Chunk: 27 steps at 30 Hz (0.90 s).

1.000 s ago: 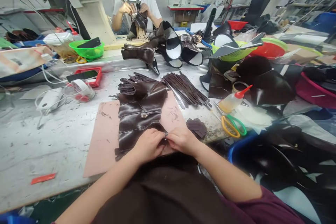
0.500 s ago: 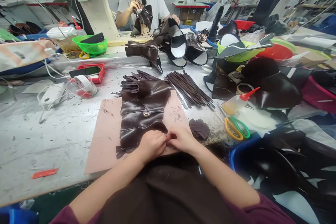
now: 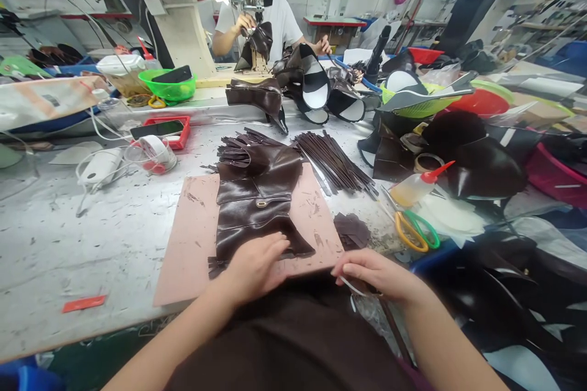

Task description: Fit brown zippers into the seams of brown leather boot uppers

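A dark brown leather piece with a fringed top lies on a pink cutting mat in front of me. My left hand rests flat on its near edge, fingers stretched out. My right hand hovers off the mat's right corner, over my lap, and pinches a thin pale strip. A bundle of narrow brown leather strips lies just beyond the mat, with small brown scraps at the mat's right edge.
Yellow-and-green scissors and a glue bottle lie to the right. A phone in a red tray, a green bowl and boot uppers sit further back. Another person works at a sewing machine.
My hands were pinched together at the leather's near edge. Now the right hand has pulled away to the right with a thin strip, and the left hand has flattened on the leather.
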Motion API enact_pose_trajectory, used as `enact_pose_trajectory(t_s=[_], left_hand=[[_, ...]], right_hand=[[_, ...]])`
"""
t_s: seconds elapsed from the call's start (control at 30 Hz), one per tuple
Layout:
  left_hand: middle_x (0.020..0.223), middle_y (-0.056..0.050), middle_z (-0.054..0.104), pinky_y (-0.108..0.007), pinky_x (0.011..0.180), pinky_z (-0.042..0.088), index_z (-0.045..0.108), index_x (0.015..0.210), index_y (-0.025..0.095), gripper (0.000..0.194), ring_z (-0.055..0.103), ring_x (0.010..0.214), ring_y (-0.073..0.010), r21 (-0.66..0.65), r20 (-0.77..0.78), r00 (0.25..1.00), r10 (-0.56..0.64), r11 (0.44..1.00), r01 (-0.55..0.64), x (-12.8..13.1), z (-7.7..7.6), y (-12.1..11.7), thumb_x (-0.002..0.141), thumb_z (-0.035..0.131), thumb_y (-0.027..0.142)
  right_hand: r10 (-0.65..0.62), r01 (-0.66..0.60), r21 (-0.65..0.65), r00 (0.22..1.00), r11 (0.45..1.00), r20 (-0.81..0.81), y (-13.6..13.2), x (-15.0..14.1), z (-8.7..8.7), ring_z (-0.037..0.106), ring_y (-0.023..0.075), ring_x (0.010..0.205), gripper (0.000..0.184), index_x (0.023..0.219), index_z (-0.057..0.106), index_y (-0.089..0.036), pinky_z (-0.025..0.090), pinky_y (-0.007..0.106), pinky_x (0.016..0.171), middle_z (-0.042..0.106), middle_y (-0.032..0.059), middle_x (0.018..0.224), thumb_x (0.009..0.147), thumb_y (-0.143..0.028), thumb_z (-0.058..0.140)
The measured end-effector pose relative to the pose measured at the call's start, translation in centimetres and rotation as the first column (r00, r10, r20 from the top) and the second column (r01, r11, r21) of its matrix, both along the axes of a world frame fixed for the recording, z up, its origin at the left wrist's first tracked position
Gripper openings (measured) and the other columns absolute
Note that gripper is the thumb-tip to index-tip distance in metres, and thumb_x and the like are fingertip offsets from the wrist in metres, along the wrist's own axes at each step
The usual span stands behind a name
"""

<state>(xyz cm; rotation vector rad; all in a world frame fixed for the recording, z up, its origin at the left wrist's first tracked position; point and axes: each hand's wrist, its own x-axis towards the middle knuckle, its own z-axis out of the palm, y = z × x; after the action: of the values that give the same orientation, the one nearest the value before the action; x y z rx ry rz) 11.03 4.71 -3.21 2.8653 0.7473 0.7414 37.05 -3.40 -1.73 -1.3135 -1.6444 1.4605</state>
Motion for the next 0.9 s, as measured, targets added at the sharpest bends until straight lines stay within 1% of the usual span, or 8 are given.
enact_pose_trajectory(t_s=[0.17, 0.27, 0.4, 0.47, 0.57, 0.67, 0.77, 0.9], left_hand=[[0.096, -0.014, 0.063, -0.039, 0.077, 0.048, 0.053, 0.100, 0.014, 0.032, 0.060, 0.090, -0.0274, 0.055, -0.045, 0.808, 0.588, 0.809, -0.585, -6.5, 0.0, 1.4, 0.084, 0.044, 0.041], [0.117, -0.018, 0.054, -0.047, 0.088, 0.042, 0.052, 0.109, 0.013, 0.046, 0.049, 0.110, -0.0341, -0.015, -0.244, 0.734, 0.634, 0.754, -0.656, -8.5, -1.4, 1.9, 0.081, 0.044, 0.049], [0.126, -0.019, 0.047, -0.052, 0.097, 0.032, 0.049, 0.115, 0.013, 0.049, 0.038, 0.121, -0.0352, -0.241, -0.144, 0.720, 0.679, 0.681, -0.691, -8.6, -2.8, 2.0, 0.078, 0.048, 0.045], [0.122, -0.016, 0.051, -0.051, 0.097, 0.032, 0.050, 0.112, 0.015, 0.048, 0.041, 0.119, -0.0327, -0.479, -0.001, 0.719, 0.695, 0.631, -0.610, -8.3, -2.5, 2.2, 0.075, 0.051, 0.045], [0.102, -0.012, 0.062, -0.044, 0.087, 0.044, 0.052, 0.104, 0.017, 0.049, 0.057, 0.099, -0.0274, -0.855, 0.202, 0.664, 0.720, 0.460, -0.239, -7.8, -0.9, 3.0, 0.068, 0.060, 0.049], [0.074, -0.007, 0.065, -0.038, 0.073, 0.050, 0.057, 0.087, 0.015, 0.042, 0.063, 0.071, -0.0214, -0.941, 0.296, 0.654, 0.696, 0.329, 0.077, -6.7, 1.5, 4.5, 0.068, 0.059, 0.052], [0.083, -0.008, 0.065, -0.037, 0.073, 0.050, 0.059, 0.092, 0.016, 0.039, 0.062, 0.076, -0.0212, -0.899, 0.382, 0.684, 0.621, 0.421, 0.120, -4.1, 4.8, 7.2, 0.069, 0.059, 0.047], [0.108, -0.008, 0.060, -0.037, 0.091, 0.039, 0.052, 0.105, 0.016, 0.035, 0.053, 0.102, -0.0227, -0.699, 0.480, 0.741, 0.470, 0.715, -0.001, 1.5, 11.0, 12.1, 0.070, 0.057, 0.020]], right_hand=[[-0.200, 0.131, 0.276, 0.951, 0.952, 0.237, 3.1, -2.0, -0.6, 0.059, 0.0192, 0.087, 0.035, 0.072, 0.063, -0.019, 0.046, 0.033, 0.076, 0.063, 0.0074, 0.095, 0.088, -0.034, 0.036], [-0.295, 0.222, 0.290, 0.925, 0.931, 0.239, 7.7, -6.8, -0.6, 0.054, 0.0159, 0.065, 0.032, 0.061, 0.053, -0.019, 0.045, 0.029, 0.062, 0.057, 0.0013, 0.065, 0.085, -0.037, 0.041], [-0.366, 0.293, 0.399, 0.923, 0.869, 0.120, 11.7, -13.0, 2.1, 0.051, 0.0140, 0.066, 0.021, 0.064, 0.044, -0.020, 0.042, 0.025, 0.060, 0.052, -0.0006, 0.068, 0.082, -0.033, 0.043], [-0.375, 0.333, 0.480, 0.927, 0.812, -0.010, 12.2, -14.4, 3.6, 0.050, 0.0141, 0.068, 0.017, 0.066, 0.043, -0.020, 0.042, 0.026, 0.063, 0.051, -0.0006, 0.071, 0.080, -0.031, 0.045], [-0.381, 0.430, 0.454, 0.903, 0.780, -0.201, 12.5, -14.0, 4.9, 0.048, 0.0131, 0.064, 0.016, 0.067, 0.046, -0.020, 0.041, 0.026, 0.061, 0.049, -0.0019, 0.066, 0.079, -0.032, 0.046], [-0.448, 0.577, 0.287, 0.796, 0.765, -0.406, 13.8, -12.1, 5.4, 0.047, 0.0116, 0.060, 0.017, 0.069, 0.051, -0.019, 0.040, 0.024, 0.057, 0.050, -0.0035, 0.063, 0.075, -0.035, 0.053], [-0.526, 0.687, 0.101, 0.634, 0.719, -0.568, 16.5, -9.6, 6.3, 0.049, 0.0109, 0.056, 0.018, 0.070, 0.054, -0.019, 0.041, 0.023, 0.053, 0.052, -0.0048, 0.059, 0.068, -0.035, 0.061], [-0.572, 0.764, 0.003, 0.485, 0.645, -0.662, 19.7, -6.5, 7.7, 0.054, 0.0126, 0.057, 0.020, 0.069, 0.049, -0.019, 0.047, 0.027, 0.059, 0.056, -0.0037, 0.061, 0.069, -0.038, 0.054]])
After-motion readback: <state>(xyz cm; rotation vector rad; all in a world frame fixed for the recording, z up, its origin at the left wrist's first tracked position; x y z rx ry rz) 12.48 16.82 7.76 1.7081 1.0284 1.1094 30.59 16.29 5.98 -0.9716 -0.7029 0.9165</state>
